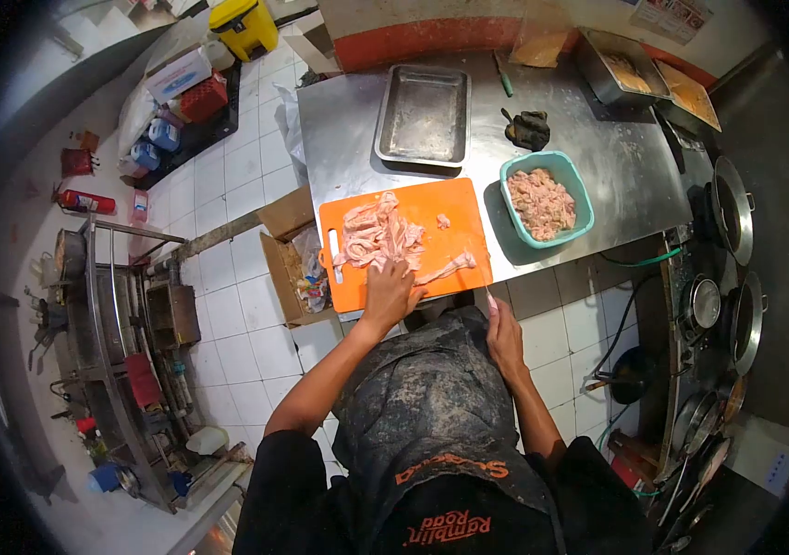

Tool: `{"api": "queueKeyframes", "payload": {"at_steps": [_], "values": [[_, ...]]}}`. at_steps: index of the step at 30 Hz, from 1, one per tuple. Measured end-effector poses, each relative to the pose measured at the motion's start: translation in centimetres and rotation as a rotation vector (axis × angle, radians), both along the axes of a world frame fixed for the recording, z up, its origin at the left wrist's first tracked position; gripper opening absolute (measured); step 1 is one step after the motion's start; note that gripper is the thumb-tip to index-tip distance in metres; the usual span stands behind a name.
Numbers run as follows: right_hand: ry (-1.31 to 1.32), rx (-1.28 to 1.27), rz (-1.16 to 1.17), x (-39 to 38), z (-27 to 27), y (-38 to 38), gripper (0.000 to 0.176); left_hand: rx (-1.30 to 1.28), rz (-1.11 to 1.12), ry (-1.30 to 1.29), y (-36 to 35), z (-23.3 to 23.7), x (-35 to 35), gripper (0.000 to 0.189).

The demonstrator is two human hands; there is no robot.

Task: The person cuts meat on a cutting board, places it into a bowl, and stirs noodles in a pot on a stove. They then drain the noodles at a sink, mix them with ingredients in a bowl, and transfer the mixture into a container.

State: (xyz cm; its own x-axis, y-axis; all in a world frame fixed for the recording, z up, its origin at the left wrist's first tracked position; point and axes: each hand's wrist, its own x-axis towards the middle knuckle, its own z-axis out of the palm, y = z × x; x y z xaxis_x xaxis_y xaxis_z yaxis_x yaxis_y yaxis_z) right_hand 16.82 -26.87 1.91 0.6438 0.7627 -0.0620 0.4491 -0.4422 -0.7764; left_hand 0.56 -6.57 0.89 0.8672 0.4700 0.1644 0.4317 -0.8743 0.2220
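Raw pale pink meat, which looks like chicken skin [378, 231], lies in a folded heap on the left of an orange cutting board [459, 208]. My left hand [389, 294] rests at the heap's near edge, fingertips touching it and thumb spread apart. A loose strip of the meat [447, 268] lies to the right of that hand, and a small piece [443, 221] sits farther back. My right hand [504, 335] is closed around the handle of a knife [490, 298] at the board's near right corner. The blade points away from me; much of it is hard to make out.
A teal tub [585, 199] of chopped raw meat stands right of the board. Behind are a metal tray [425, 116], a black cloth-like item [527, 130] and a green-handled tool [505, 83]. A cardboard box [285, 273] stands left, below the steel table [339, 120]. Pans [733, 211] line the right.
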Motion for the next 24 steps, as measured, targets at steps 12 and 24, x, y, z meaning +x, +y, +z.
{"api": "queueKeyframes", "payload": {"at_steps": [12,24], "values": [[-0.066,-0.143,0.136,-0.2,-1.6,-0.4,0.039,-0.408,-0.116,-0.416,-1.6,-3.7,9.5,0.017],[-0.061,0.029,0.199,1.2,-4.8,0.0,0.042,-0.366,-0.138,-0.353,-1.5,-4.9,9.4,0.014]]}}
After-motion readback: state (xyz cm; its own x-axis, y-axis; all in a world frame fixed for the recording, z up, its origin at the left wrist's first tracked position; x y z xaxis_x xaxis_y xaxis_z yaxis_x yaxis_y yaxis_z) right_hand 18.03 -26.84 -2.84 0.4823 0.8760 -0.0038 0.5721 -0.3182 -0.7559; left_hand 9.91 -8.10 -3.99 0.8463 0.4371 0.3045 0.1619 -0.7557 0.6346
